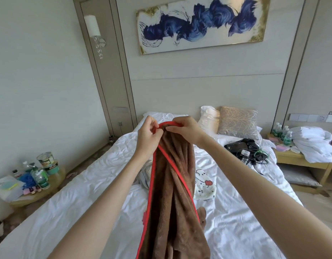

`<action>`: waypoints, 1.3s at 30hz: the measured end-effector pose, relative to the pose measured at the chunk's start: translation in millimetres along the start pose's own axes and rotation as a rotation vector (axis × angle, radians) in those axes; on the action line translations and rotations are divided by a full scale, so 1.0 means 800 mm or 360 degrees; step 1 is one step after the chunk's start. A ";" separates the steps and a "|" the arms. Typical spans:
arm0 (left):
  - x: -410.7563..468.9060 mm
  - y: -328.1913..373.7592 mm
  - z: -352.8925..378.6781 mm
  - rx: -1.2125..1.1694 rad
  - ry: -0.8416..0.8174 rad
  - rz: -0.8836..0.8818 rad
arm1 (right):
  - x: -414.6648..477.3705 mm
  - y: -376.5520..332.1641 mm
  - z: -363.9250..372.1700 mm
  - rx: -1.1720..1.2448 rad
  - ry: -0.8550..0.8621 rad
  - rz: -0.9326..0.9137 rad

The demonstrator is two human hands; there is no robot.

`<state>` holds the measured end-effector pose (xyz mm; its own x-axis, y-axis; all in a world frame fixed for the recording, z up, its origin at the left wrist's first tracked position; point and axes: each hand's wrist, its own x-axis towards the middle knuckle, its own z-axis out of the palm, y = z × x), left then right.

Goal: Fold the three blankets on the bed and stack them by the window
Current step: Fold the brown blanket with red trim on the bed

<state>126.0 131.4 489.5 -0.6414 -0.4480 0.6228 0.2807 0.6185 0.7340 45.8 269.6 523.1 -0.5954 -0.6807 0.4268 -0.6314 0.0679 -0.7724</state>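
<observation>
Brown blanket (172, 184): plush cloth edged with a red trim (151, 184). I see it held up over the middle of the bed (68, 202), hanging in long folds.
Left hand (147, 135): thumb and fingers curled on the red trim at the blanket's top, pinching it.
Right hand (185, 128): just beside the left hand, with fingers curled over the blanket's top edge, gripping it.
Bed surface: white, creased sheet running away from me up to a pale padded wall panel.
On the bed: a white printed cloth (204, 186) with red and dark marks lies just right of the hanging blanket. Black gear with tangled cables (243, 148) sits nearer the bed's right edge. A white pillow (208, 116) and a beige patterned cushion (238, 122) lean at the head, right side.
Left of the bed: a low round table (49, 191) crowded with bottles and tubs.
Right of the bed: a wooden nightstand (301, 161) carrying green-labelled bottles (282, 131) and a heap of white fabric (314, 143).
Above the bed: a blue and white painting (200, 23), with a wall lamp (93, 28) to the left of it.
Hidden: a pale cloth (145, 174) shows on the bed just left of the blanket, mostly covered. I cannot tell what it is.
Cut off: the blanket's lower end runs out of my view at the bottom.
</observation>
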 end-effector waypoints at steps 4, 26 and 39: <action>0.060 0.036 -0.014 0.0022 0.0089 0.0015 | 0.028 -0.046 -0.019 -0.0070 0.0208 -0.0115; 0.035 0.107 0.047 -0.0593 -0.0682 -0.0193 | 0.041 -0.129 -0.157 -0.0096 0.0825 -0.0264; 0.004 0.095 0.107 -0.0418 -0.0529 -0.0153 | -0.005 -0.063 -0.202 0.0118 0.0755 0.0003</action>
<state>84.2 232.3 524.3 -0.8566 -0.2368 0.4585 0.3530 0.3793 0.8553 -0.4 386.6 636.5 -0.7683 -0.2715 0.5797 -0.6034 0.0047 -0.7974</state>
